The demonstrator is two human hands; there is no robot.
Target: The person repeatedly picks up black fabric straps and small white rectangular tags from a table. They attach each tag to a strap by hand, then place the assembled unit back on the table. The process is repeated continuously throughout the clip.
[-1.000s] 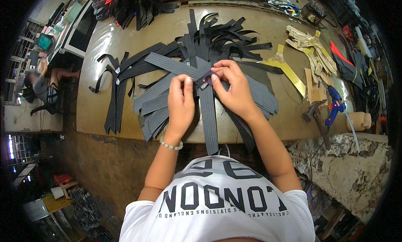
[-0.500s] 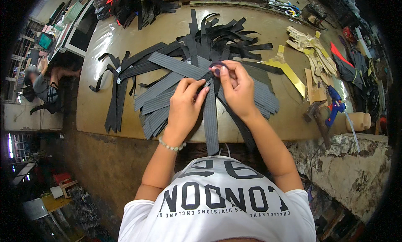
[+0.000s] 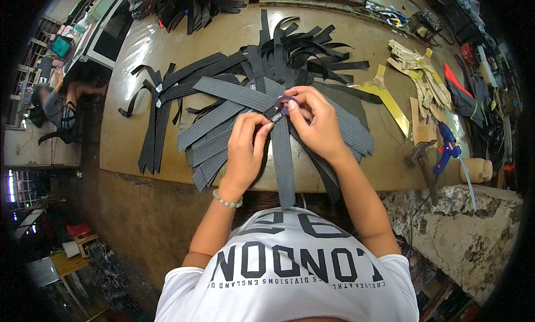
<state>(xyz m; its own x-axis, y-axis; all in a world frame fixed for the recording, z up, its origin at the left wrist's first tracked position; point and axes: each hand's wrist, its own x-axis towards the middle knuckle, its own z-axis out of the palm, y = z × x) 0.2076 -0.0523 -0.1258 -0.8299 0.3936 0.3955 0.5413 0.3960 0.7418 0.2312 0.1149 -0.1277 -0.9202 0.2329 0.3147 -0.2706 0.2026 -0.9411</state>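
Note:
At the table's near middle, my left hand (image 3: 245, 146) pinches the join of a dark grey ribbed strap (image 3: 283, 166) between thumb and fingertips. A small black label (image 3: 276, 117) shows at that join. My right hand (image 3: 319, 121) has its fingers closed on a small dark purple looped piece (image 3: 286, 101) just above the label; its exact kind is hard to make out. One strap end hangs over the table edge toward me. Beneath my hands, several grey straps (image 3: 214, 124) fan out left and right. Black straps (image 3: 304, 52) lie curled beyond them.
A Y-shaped bundle of black straps (image 3: 159, 107) lies at the left. On the right are yellow strips (image 3: 390, 102), a hammer (image 3: 428, 169) and a blue glue gun (image 3: 447, 146). A person (image 3: 47, 102) sits at the far left.
The label at the strap's join now shows more plainly between my hands. My right hand has moved slightly down, and the purple piece sits closer to the label.

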